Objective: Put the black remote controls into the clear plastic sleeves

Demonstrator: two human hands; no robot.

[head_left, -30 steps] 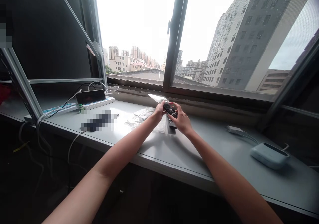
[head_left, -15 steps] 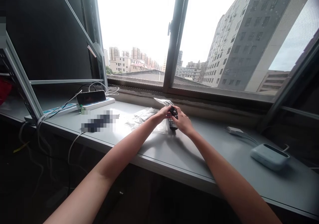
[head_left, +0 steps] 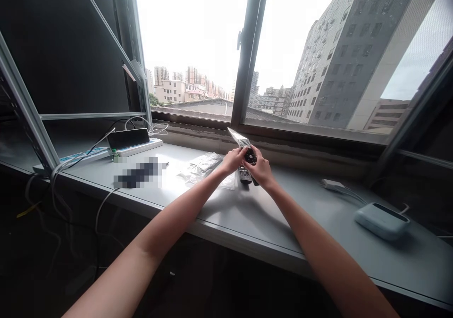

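Observation:
A black remote control [head_left: 245, 172] with rows of small buttons is held just above the grey desk, its near end tilted down toward me. My right hand [head_left: 261, 168] wraps round its right side, thumb across the front near a round button pad. My left hand [head_left: 234, 161] is closed at the remote's upper left, fingertips meeting the right hand's. A clear plastic sleeve [head_left: 239, 138] sticks up beyond the fingers at the far end; how far it covers the remote is hidden. A second dark edge shows beside the remote's lower right; I cannot tell what it belongs to.
Crumpled clear plastic bags [head_left: 203, 167] lie left of my hands. Farther left are a blurred dark object [head_left: 138, 172], a phone [head_left: 128, 139] and a power strip [head_left: 155, 143]. A pale blue device [head_left: 382, 220] and a white plug [head_left: 332, 184] sit right. The window frame [head_left: 244, 72] rises behind.
The plastic sleeve's free end has swung up and to the right. The remote has shifted and turned slightly in my hands, and a dark edge now shows at its right.

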